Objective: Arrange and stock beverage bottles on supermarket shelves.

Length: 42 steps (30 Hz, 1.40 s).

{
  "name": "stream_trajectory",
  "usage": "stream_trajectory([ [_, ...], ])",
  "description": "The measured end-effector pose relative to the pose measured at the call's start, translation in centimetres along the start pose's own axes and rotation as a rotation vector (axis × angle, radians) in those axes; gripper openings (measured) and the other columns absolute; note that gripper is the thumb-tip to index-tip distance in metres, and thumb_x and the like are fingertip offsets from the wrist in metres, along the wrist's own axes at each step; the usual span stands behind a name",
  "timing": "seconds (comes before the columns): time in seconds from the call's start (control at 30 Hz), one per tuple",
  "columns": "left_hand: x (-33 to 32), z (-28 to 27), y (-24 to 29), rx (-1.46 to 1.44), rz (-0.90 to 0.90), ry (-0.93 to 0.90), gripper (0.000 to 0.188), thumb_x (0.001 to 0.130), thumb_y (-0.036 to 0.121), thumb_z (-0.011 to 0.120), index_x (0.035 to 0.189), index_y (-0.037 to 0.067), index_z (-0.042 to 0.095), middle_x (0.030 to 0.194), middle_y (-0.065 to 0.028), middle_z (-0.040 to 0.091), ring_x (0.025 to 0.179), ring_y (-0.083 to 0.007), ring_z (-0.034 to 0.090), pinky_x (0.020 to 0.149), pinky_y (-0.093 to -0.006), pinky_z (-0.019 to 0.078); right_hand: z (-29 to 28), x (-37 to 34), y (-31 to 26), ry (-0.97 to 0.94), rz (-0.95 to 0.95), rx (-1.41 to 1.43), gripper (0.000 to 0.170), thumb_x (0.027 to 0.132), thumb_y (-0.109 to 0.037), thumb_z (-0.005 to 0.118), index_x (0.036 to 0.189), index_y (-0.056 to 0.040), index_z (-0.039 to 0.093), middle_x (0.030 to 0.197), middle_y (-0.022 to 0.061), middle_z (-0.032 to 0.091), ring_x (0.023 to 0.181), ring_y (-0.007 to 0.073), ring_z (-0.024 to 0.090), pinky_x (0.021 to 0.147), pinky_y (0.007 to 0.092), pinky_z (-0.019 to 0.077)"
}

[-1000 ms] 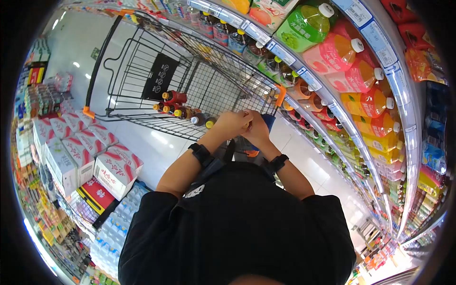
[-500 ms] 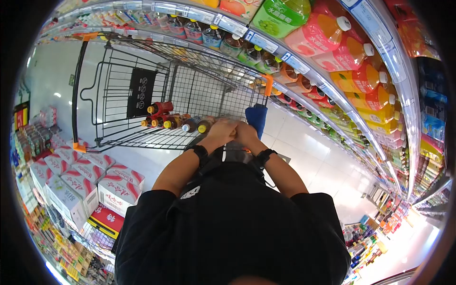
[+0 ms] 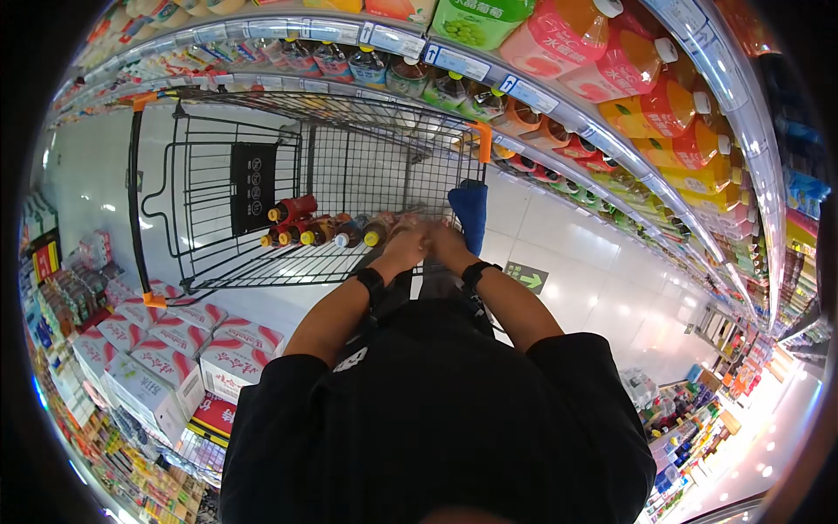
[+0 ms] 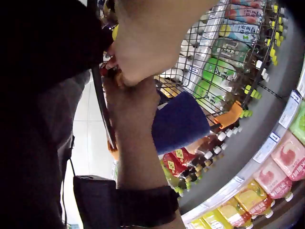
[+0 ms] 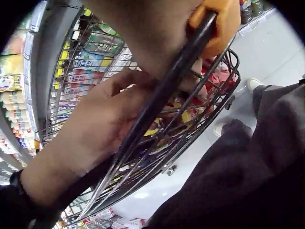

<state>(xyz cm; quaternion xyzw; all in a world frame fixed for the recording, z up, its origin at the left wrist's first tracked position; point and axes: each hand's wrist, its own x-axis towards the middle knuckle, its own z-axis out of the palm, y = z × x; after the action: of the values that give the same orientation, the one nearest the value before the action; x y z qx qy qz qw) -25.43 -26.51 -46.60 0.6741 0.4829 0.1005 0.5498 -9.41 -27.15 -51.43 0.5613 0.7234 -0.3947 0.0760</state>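
Observation:
My left hand (image 3: 404,249) and right hand (image 3: 449,245) meet with bent fingers over the near end of a wire shopping cart (image 3: 358,148). In the right wrist view the cart's black handle bar (image 5: 162,95) crosses in front of both hands. Overlapping fingers hide what is between them, and I cannot tell what they hold. Just left of my left hand, inside the cart, lie a yellow-capped bottle (image 3: 374,237), a white-capped bottle (image 3: 346,236) and several dark bottles, with a red-labelled bottle (image 3: 295,208) on top. A blue cloth (image 3: 470,214) hangs beside my right hand.
Shelves of large juice bottles (image 3: 628,79) curve along the cart's far side and down the right. White-and-red cartons (image 3: 231,362) are stacked at lower left. A green arrow sign (image 3: 528,279) marks the tiled floor on the right.
The head view has turned, so the cart and shelves sit further left and the cart more level. My hands stay together at the cart's near end, their fingers shifting slightly.

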Motion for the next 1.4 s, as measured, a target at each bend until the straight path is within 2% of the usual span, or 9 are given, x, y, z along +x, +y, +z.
stream_trajectory([
  [0.53,-0.2,0.9,-0.5,-0.015,-0.03,-0.053,0.033,0.074,0.013,0.056,0.104,0.0,0.055,0.09,-0.0254,0.062,0.087,-0.0431,0.058,0.073,-0.0463,0.0474,-1.6,-1.3,-0.6,-0.069,-0.118,0.022,0.058,0.072,-0.015,0.071,0.121,-0.004,0.043,0.11,0.0217,0.053,0.094,0.0386,0.06,0.075,0.0445,0.0511],
  [0.93,-1.1,0.9,0.7,0.002,-0.049,-0.053,0.043,0.074,0.016,0.057,0.114,0.0,0.05,0.095,-0.0257,0.061,0.091,-0.041,0.059,0.077,-0.0451,0.0471,-0.2,-1.0,0.0,0.004,-0.133,0.126,0.046,0.072,-0.01,0.066,0.115,-0.008,0.05,0.106,0.0257,0.055,0.094,0.0436,0.057,0.076,0.0477,0.0502],
  [1.03,-1.0,-0.1,2.6,0.058,-0.169,-0.185,0.05,0.074,0.019,0.059,0.118,-0.001,0.048,0.1,-0.0263,0.061,0.096,-0.0416,0.058,0.08,-0.0454,0.0468,-1.3,-1.6,-0.7,-0.029,-0.075,0.097,0.051,0.072,-0.009,0.065,0.119,-0.007,0.047,0.106,0.0246,0.055,0.094,0.0436,0.057,0.076,0.0479,0.0496],
  [1.13,-0.8,0.6,1.6,0.082,-0.112,-0.189,0.056,0.074,0.022,0.059,0.121,-0.003,0.044,0.102,-0.0276,0.061,0.098,-0.0433,0.057,0.083,-0.0453,0.0465,0.8,-0.3,0.9,-0.047,-0.287,0.057,0.05,0.071,-0.008,0.065,0.119,-0.0054,0.048,0.104,0.0233,0.057,0.093,0.0422,0.058,0.075,0.0483,0.0492],
  [1.2,-0.5,1.4,0.2,0.03,-0.103,-0.191,0.064,0.075,0.025,0.058,0.127,-0.005,0.037,0.11,-0.0321,0.056,0.102,-0.0443,0.055,0.088,-0.0451,0.0446,-4.3,-2.1,-1.9,-0.136,-0.233,0.099,0.068,0.071,-0.017,0.067,0.128,0.0054,0.037,0.091,0.0263,0.063,0.085,0.0408,0.063,0.072,0.046,0.0505],
  [1.27,-0.6,0.1,2.3,0.125,-0.096,-0.302,0.055,0.077,0.028,0.056,0.12,-0.004,0.046,0.108,-0.0299,0.058,0.103,-0.0414,0.056,0.088,-0.0438,0.0438,-2.1,0.1,0.3,-0.285,-0.377,-0.106,0.059,0.072,-0.017,0.064,0.123,0.0043,0.042,0.093,0.0231,0.064,0.086,0.0402,0.063,0.072,0.0463,0.0496],
  [1.33,0.3,1.3,0.9,0.323,0.016,-0.402,0.037,0.076,0.014,0.045,0.105,-0.003,0.06,0.109,-0.0259,0.059,0.104,-0.0388,0.056,0.092,-0.0439,0.0429,-8.1,-2.9,-3.2,-0.253,-0.328,-0.072,0.046,0.076,-0.012,0.058,0.119,0.0023,0.047,0.096,0.0232,0.064,0.09,0.0384,0.063,0.073,0.0468,0.0495],
  [1.37,0.6,3.4,-2.8,0.312,0.06,-0.273,0.036,0.077,0.013,0.045,0.106,-0.001,0.062,0.109,-0.024,0.061,0.105,-0.0369,0.057,0.093,-0.0429,0.0429,-7.3,-1.7,-2.9,-0.328,-0.245,-0.04,0.046,0.077,-0.011,0.056,0.121,0.0005,0.046,0.099,0.0227,0.063,0.091,0.0381,0.062,0.072,0.0458,0.0499],
  [1.4,0.1,1.6,1.4,0.211,0.026,-0.351,0.038,0.08,0.016,0.045,0.11,0.001,0.062,0.112,-0.0222,0.061,0.107,-0.0348,0.057,0.094,-0.0417,0.0426,-8.7,-2.3,-2.6,-0.261,-0.47,-0.118,0.046,0.081,-0.021,0.056,0.121,-0.001,0.048,0.087,0.0228,0.064,0.087,0.0382,0.062,0.07,0.0456,0.0488],
])
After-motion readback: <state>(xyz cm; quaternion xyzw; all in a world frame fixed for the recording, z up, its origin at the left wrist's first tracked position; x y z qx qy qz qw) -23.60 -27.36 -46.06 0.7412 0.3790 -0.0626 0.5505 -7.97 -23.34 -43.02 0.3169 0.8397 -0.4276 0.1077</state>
